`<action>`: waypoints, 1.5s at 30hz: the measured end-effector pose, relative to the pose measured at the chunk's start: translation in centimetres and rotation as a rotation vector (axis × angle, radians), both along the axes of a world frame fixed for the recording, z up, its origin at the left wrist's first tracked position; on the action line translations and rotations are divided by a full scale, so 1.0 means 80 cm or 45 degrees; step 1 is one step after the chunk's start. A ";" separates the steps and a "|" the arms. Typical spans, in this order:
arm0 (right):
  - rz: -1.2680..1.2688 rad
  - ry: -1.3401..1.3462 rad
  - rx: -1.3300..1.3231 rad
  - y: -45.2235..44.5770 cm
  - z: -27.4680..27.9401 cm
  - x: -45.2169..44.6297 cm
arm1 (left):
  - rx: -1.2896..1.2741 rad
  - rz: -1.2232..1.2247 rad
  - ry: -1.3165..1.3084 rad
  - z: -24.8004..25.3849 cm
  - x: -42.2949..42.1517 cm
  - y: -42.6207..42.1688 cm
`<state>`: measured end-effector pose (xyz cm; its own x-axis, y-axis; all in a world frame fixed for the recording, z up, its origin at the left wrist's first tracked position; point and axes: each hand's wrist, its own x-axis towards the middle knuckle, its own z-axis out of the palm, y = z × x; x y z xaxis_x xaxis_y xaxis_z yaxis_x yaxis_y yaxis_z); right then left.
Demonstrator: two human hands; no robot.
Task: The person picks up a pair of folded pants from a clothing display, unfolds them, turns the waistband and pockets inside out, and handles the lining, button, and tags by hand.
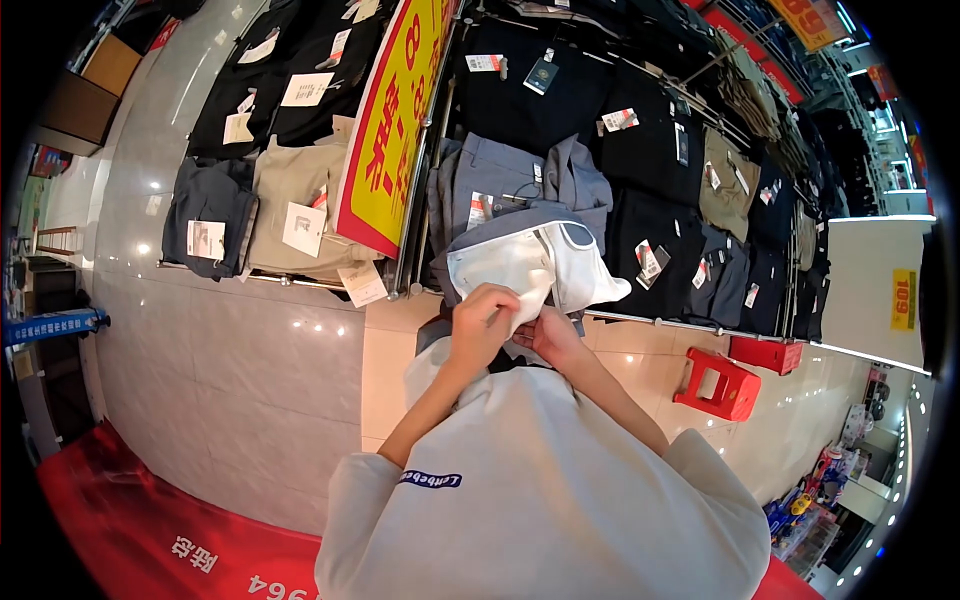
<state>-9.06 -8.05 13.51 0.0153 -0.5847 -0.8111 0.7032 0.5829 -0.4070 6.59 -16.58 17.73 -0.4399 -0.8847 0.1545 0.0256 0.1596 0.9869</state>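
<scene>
A pair of grey trousers [568, 215] lies partly turned inside out at the front of the rack, its white lining [500, 268] showing and its lower part hanging toward my body. My left hand [484, 318] pinches the white lining, with fingers bent together. Close beside it, my right hand [552, 336] has its fingers closed on the lower edge of the same lining; its fingertips are partly hidden. Just behind sits a stack of grey trousers [490, 165] with a red-and-white price tag [480, 208].
Folded black trousers [655, 250] with tags fill the metal rack. A yellow-and-red sign [395, 130] stands upright at the left of my work, beside beige trousers [290, 245]. A red stool [718, 385] stands on the floor to the right. Red fabric with white print [190, 530] lies behind me.
</scene>
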 end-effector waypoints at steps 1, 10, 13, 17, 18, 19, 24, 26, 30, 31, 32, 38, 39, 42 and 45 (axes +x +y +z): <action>0.020 0.002 -0.023 -0.002 0.007 -0.001 | 0.020 0.064 0.045 0.000 0.001 -0.005; 0.019 0.789 -0.203 0.001 0.011 -0.020 | 0.124 0.289 0.277 -0.007 0.011 -0.044; -0.130 1.790 -0.292 0.016 -0.010 -0.066 | 0.072 0.432 0.319 0.002 0.009 -0.061; 0.030 2.603 -0.042 0.040 -0.023 -0.124 | 0.116 0.554 0.379 -0.007 0.000 -0.073; 0.163 2.167 -0.002 0.051 -0.032 -0.143 | 0.149 0.568 0.395 -0.011 -0.005 -0.075; 0.279 1.726 0.029 0.053 -0.024 -0.153 | 0.210 0.546 0.448 -0.012 -0.010 -0.077; -0.214 0.651 -0.233 0.048 0.006 -0.129 | 0.359 0.455 0.467 0.009 -0.037 -0.095; -0.452 0.448 -0.430 0.039 0.019 -0.127 | 0.335 0.420 0.424 0.025 -0.054 -0.118; -0.703 0.280 -0.656 0.013 0.043 -0.170 | 0.213 0.379 0.370 0.068 -0.100 -0.179; -0.810 0.283 -0.629 -0.001 0.074 -0.177 | 0.194 0.355 0.383 0.081 -0.111 -0.192; -0.806 0.295 -0.756 -0.009 0.090 -0.191 | 0.173 0.334 0.401 0.095 -0.124 -0.206; -0.648 0.475 -1.046 -0.052 0.209 -0.250 | 0.172 0.248 0.722 0.183 -0.164 -0.251; -0.663 0.533 -1.061 -0.059 0.224 -0.255 | 0.155 0.247 0.767 0.199 -0.166 -0.253; -0.726 0.519 -1.109 -0.074 0.267 -0.257 | 0.098 0.224 0.846 0.236 -0.163 -0.256; -0.716 0.478 -1.113 -0.077 0.268 -0.253 | 0.045 0.282 0.692 0.229 -0.147 -0.258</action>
<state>-29.29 -14.21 34.98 -0.5932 -0.8049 -0.0118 0.5230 -0.3742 -0.7658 -5.20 -37.19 36.02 -0.1098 -0.9553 0.2746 0.4996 0.1858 0.8461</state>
